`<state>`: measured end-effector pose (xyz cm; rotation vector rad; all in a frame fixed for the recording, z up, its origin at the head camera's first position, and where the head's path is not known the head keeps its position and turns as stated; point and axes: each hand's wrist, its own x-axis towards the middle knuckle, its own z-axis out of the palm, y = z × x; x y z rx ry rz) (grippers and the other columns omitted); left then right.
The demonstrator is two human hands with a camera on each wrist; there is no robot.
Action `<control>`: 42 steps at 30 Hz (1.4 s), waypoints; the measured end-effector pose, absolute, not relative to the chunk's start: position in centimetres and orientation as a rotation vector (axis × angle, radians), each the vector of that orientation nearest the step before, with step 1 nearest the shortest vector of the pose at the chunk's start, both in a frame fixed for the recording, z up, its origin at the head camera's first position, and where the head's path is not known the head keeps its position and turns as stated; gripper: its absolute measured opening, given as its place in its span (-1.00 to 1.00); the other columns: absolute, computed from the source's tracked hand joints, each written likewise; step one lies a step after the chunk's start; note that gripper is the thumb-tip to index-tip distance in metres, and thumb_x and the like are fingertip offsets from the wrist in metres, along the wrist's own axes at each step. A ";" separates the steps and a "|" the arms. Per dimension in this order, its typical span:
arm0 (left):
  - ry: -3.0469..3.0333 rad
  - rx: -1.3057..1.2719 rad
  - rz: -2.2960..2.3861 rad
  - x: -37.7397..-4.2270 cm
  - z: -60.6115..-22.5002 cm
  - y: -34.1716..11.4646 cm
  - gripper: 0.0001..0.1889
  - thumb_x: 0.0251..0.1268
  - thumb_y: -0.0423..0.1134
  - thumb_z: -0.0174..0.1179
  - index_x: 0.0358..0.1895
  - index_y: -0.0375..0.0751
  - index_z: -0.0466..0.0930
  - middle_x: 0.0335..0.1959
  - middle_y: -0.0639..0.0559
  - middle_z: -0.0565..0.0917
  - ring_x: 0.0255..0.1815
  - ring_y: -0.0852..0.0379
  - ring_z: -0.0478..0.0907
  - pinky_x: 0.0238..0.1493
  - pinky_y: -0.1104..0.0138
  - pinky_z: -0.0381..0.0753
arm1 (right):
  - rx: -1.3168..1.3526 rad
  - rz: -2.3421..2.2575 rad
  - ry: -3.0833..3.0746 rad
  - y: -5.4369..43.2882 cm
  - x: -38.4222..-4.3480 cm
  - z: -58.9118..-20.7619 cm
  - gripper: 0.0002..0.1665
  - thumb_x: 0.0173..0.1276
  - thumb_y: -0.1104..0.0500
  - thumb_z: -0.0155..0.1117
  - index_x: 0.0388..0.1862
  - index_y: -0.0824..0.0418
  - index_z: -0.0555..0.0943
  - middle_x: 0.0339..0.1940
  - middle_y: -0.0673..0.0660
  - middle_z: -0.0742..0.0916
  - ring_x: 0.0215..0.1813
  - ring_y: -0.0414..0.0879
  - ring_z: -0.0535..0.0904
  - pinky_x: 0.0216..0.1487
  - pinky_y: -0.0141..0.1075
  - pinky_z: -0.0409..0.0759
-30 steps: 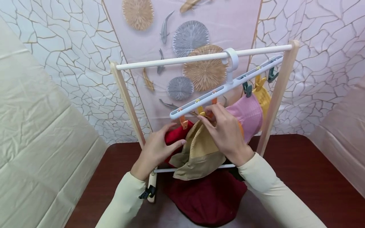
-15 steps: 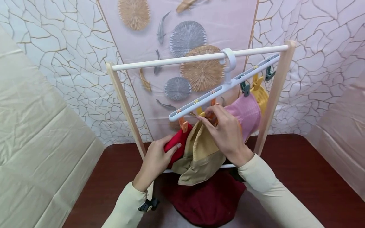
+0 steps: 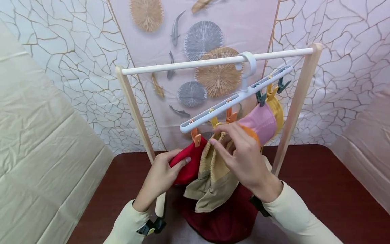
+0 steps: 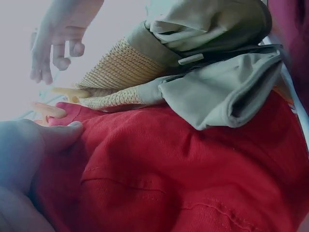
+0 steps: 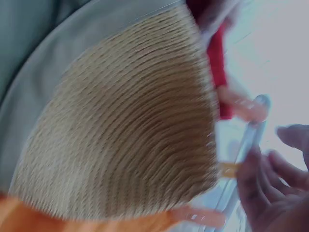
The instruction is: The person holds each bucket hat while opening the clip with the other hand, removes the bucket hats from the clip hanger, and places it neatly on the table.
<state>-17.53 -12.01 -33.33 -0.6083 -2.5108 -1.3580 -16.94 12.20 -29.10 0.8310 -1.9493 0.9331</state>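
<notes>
My left hand (image 3: 161,174) holds the edge of a red fabric hat (image 3: 192,162), thumb on the near face, other fingers hidden behind it. In the left wrist view the red cloth (image 4: 145,169) shows stitched seams. An orange clip (image 3: 197,138) grips the red hat's top. Beside it a beige sun hat with a woven straw brim (image 5: 135,116) hangs folded below a yellow clip (image 3: 214,121). My right hand (image 3: 246,157) is in front of this hat, thumb and fingers spread apart, holding nothing. The clips hang from a pale blue hanger (image 3: 243,96).
The hanger hooks over the white bar (image 3: 182,65) of a wooden rack. Further right hang an orange hat (image 3: 251,135), a pink hat (image 3: 259,122) and a yellow hat (image 3: 276,113). A dark green clip (image 3: 283,84) dangles at the end. Maroon cloth (image 3: 225,223) lies beneath, on the table.
My right thumb and fingers have parted at the yellow clip and drawn back. My left hand has pulled the red hat down and left. The hanger has swung slightly; the beige hat hangs lower.
</notes>
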 end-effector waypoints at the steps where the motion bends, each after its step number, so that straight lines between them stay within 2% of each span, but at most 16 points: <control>1: -2.510 -0.614 -1.355 -17.4 -33.2 -12.1 -0.87 0.41 -0.31 0.41 -0.06 -0.07 0.81 -0.43 0.09 0.72 -0.47 0.16 0.54 -0.45 0.34 0.54 | 0.860 0.953 -1.979 12.0 -16.7 -28.8 -0.66 0.34 0.32 0.53 0.07 0.32 0.68 -0.11 0.15 0.76 -0.35 -0.21 0.58 -0.36 -0.45 0.54; 5: -2.521 -0.659 -1.358 -17.3 -32.9 -12.4 -0.88 0.42 -0.31 0.40 -0.05 -0.07 0.80 -0.46 0.10 0.70 -0.49 0.18 0.53 -0.46 0.34 0.54 | 0.878 1.078 -2.162 11.2 -16.3 -27.9 -0.55 0.39 0.25 0.52 0.23 0.25 0.68 0.02 0.08 0.81 -0.47 -0.29 0.58 -0.47 -0.40 0.54; 8: -2.525 -0.687 -1.359 -17.3 -32.8 -12.5 -0.89 0.42 -0.31 0.39 -0.07 -0.07 0.80 -0.51 0.12 0.66 -0.51 0.18 0.51 -0.47 0.34 0.51 | 0.853 1.207 -2.316 10.6 -16.5 -27.2 -0.52 0.45 0.15 0.48 0.30 0.19 0.66 -0.21 0.08 0.83 -0.58 -0.26 0.56 -0.57 -0.36 0.49; 12: -2.526 -0.697 -1.359 -17.5 -32.9 -12.7 -0.91 0.42 -0.31 0.39 -0.10 -0.08 0.80 -0.56 0.12 0.61 -0.54 0.19 0.46 -0.50 0.34 0.47 | 0.810 1.384 -2.418 9.9 -17.0 -26.7 -0.60 0.51 0.10 0.41 0.26 0.14 0.67 -0.56 0.11 0.70 -0.67 -0.11 0.57 -0.65 -0.35 0.39; 15: -2.536 -0.682 -1.378 -17.7 -33.0 -12.7 -0.90 0.44 -0.30 0.38 -0.08 -0.09 0.80 -0.54 0.12 0.64 -0.53 0.18 0.47 -0.50 0.34 0.49 | 0.796 1.461 -2.416 9.5 -17.4 -26.7 -0.67 0.52 0.12 0.41 0.19 0.15 0.70 -0.52 0.14 0.70 -0.67 -0.01 0.56 -0.64 -0.36 0.35; 19: -2.543 -0.652 -1.396 -17.8 -33.0 -12.8 -0.87 0.45 -0.29 0.37 -0.03 -0.09 0.81 -0.48 0.09 0.70 -0.50 0.15 0.52 -0.48 0.32 0.53 | 0.804 1.511 -2.385 9.2 -17.9 -26.9 -0.70 0.52 0.13 0.40 0.16 0.17 0.70 -0.44 0.16 0.72 -0.67 0.04 0.55 -0.62 -0.34 0.40; 29: -2.535 -0.613 -1.394 -18.1 -33.4 -12.7 -0.89 0.45 -0.27 0.37 -0.06 -0.07 0.81 -0.46 0.08 0.71 -0.48 0.15 0.54 -0.46 0.31 0.54 | 0.834 1.566 -2.337 9.1 -18.4 -27.4 -0.72 0.52 0.19 0.38 0.15 0.20 0.70 -0.43 0.19 0.72 -0.71 -0.04 0.50 -0.66 -0.33 0.46; 42: -2.531 -0.582 -1.396 -18.3 -34.0 -12.8 -0.90 0.43 -0.30 0.39 -0.08 -0.11 0.81 -0.47 0.07 0.69 -0.45 0.15 0.52 -0.41 0.34 0.52 | 0.839 1.591 -2.157 8.5 -19.3 -28.2 -0.80 0.44 0.23 0.44 0.01 0.19 0.79 -0.40 0.08 0.79 -0.71 -0.16 0.37 -0.67 -0.40 0.32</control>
